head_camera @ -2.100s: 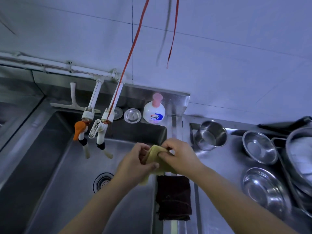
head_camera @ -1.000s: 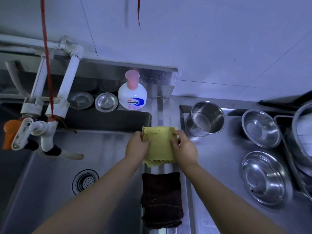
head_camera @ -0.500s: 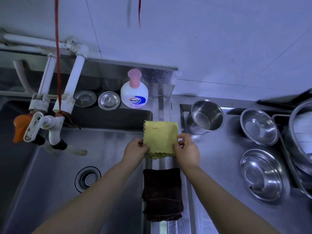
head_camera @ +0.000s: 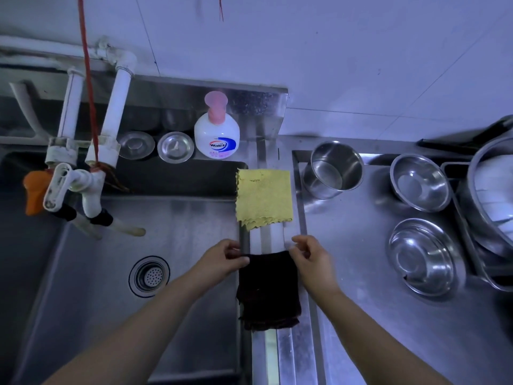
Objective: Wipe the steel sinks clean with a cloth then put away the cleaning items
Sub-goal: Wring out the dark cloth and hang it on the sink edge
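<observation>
In the head view, a folded square yellow cloth (head_camera: pixel 263 198) is seen laid flat on the narrow steel divider (head_camera: pixel 270 354) between the deep steel sink basin (head_camera: pixel 111 259) on the left and the steel draining surface (head_camera: pixel 355 245) on the right. Just nearer the viewer, a folded dark maroon cloth (head_camera: pixel 268 293) is draped along the same divider. Its far left corner is pinched by the left hand (head_camera: pixel 222 261), and its far right corner is pinched by the right hand (head_camera: pixel 312 259); both hands are closed on the fabric in fingertip grips.

A white soap bottle with a pink pump (head_camera: pixel 217 134) is set on the back ledge, and three round steel bowls (head_camera: pixel 420 182) are stood on the right, well apart from the cloths.

The risks are judged as follows. The divider is narrow and looks smooth, so the dark cloth could be tipped into the basin if it is tugged unevenly by one hand. If it is slid forward, the yellow cloth could be pushed off line or over the edge. The folds could also be pulled open by the corner grips.
</observation>
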A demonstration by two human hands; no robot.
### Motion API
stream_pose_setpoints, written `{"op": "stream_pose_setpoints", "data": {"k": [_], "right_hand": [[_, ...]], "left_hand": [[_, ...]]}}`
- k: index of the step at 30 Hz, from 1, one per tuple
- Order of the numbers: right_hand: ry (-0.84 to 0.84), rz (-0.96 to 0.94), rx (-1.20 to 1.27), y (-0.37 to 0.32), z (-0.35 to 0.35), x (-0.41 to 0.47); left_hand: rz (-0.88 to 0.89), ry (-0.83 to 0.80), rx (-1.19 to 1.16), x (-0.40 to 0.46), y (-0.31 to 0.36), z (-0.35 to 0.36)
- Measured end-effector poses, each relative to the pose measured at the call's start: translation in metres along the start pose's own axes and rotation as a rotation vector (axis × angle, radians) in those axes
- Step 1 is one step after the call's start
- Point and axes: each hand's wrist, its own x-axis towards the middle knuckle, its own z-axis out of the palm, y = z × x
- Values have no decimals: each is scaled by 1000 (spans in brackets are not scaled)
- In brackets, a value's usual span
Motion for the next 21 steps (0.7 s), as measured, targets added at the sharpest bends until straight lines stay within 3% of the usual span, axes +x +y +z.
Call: {"op": "stream_pose_setpoints", "data": {"k": [4,13,21], "right_hand": [[-65,38,48,6,3,-11],[99,53,109,-14,4,11],[169,19,-145,-26,10,1]], "left_hand": [[21,19,18,-5,-11,5],[96,142,18,16,0,3],[115,170,26,14,-6,-7]]}}
